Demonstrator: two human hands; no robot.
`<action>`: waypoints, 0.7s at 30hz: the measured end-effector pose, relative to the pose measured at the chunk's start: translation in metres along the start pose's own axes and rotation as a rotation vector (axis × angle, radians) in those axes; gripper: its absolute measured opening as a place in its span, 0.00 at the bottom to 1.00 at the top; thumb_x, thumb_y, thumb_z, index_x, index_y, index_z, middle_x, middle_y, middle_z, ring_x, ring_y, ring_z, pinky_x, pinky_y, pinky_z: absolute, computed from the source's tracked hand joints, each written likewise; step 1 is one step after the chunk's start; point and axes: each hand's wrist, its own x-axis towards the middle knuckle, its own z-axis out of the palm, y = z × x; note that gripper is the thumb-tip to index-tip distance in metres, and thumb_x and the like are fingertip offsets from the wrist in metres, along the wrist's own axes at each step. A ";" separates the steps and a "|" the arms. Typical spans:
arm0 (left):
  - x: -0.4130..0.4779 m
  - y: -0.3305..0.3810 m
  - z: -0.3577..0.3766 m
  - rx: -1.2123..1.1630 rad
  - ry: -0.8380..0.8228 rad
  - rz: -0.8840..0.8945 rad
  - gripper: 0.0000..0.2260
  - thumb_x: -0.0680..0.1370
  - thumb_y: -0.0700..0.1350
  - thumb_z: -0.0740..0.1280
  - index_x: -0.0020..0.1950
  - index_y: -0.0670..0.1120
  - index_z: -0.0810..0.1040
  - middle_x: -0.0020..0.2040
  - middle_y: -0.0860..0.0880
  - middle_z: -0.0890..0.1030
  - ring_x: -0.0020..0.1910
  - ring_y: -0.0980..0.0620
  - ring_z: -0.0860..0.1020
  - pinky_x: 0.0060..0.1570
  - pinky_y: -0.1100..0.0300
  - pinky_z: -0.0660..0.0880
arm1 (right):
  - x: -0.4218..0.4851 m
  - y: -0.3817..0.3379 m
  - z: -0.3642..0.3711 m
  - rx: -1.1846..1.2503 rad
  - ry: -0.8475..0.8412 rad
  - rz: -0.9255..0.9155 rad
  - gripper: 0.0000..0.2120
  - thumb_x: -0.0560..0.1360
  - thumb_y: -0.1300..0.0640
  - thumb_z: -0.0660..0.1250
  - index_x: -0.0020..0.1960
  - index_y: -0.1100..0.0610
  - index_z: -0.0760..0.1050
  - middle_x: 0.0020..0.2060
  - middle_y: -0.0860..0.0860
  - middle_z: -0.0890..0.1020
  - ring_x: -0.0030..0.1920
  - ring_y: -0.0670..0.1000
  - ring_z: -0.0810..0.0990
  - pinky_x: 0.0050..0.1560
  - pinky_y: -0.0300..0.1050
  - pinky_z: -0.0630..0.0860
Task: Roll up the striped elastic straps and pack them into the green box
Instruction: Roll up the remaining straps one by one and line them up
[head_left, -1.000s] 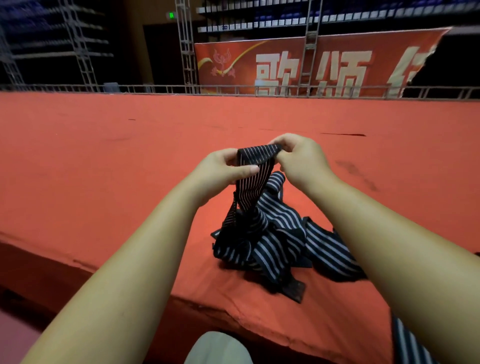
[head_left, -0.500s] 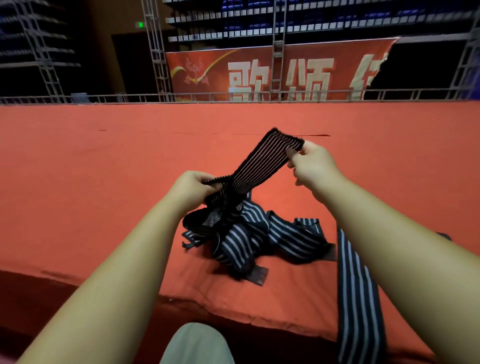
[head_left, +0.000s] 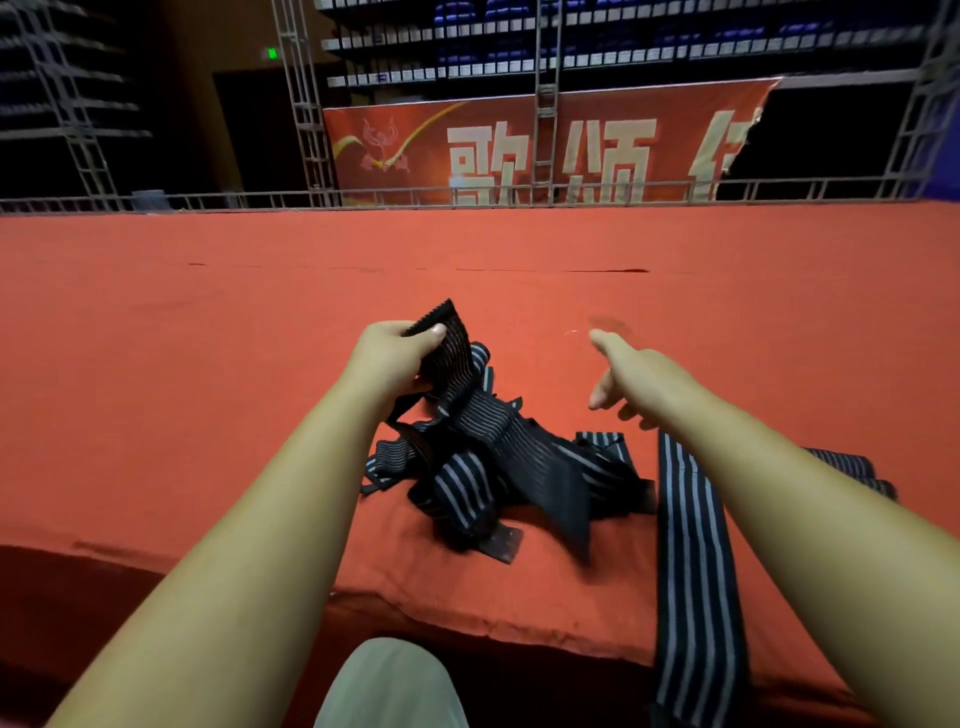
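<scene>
A tangle of black straps with pale stripes (head_left: 498, 467) lies on the red cloth near its front edge. My left hand (head_left: 392, 358) grips the upper end of one strap (head_left: 447, 343), thumb on top, and the strap runs down into the pile. My right hand (head_left: 631, 374) hovers to the right of the pile with relaxed fingers and holds nothing. Another long striped strap (head_left: 693, 561) hangs over the front edge below my right forearm. No green box is in view.
The red-covered surface (head_left: 208, 364) stretches far back to a metal rail (head_left: 467, 195). Behind it hang a red banner (head_left: 519, 150) with pale characters and metal trusses. My knee (head_left: 389, 686) shows below the front edge.
My right hand has let go of the strap end and moved right and down. My left hand has risen and now holds the strap's upper end alone.
</scene>
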 end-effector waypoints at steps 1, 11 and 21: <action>-0.003 0.004 0.003 0.010 -0.018 0.006 0.10 0.84 0.46 0.72 0.59 0.39 0.85 0.52 0.40 0.87 0.48 0.45 0.86 0.38 0.54 0.85 | -0.001 -0.003 0.004 -0.024 0.002 -0.056 0.34 0.81 0.30 0.56 0.44 0.55 0.88 0.46 0.48 0.88 0.46 0.54 0.84 0.47 0.48 0.74; -0.019 0.014 0.014 0.163 -0.294 0.085 0.09 0.82 0.52 0.74 0.56 0.47 0.88 0.46 0.43 0.89 0.42 0.45 0.83 0.46 0.49 0.78 | 0.009 -0.044 0.060 0.368 -0.076 -0.416 0.14 0.81 0.52 0.74 0.67 0.47 0.82 0.58 0.45 0.87 0.56 0.43 0.84 0.54 0.42 0.77; -0.018 -0.020 -0.007 0.570 -0.271 0.310 0.17 0.78 0.34 0.73 0.57 0.55 0.88 0.53 0.59 0.87 0.46 0.67 0.83 0.50 0.65 0.79 | 0.019 -0.029 0.052 0.369 -0.001 -0.401 0.05 0.84 0.57 0.69 0.51 0.50 0.83 0.39 0.40 0.86 0.37 0.36 0.81 0.43 0.36 0.75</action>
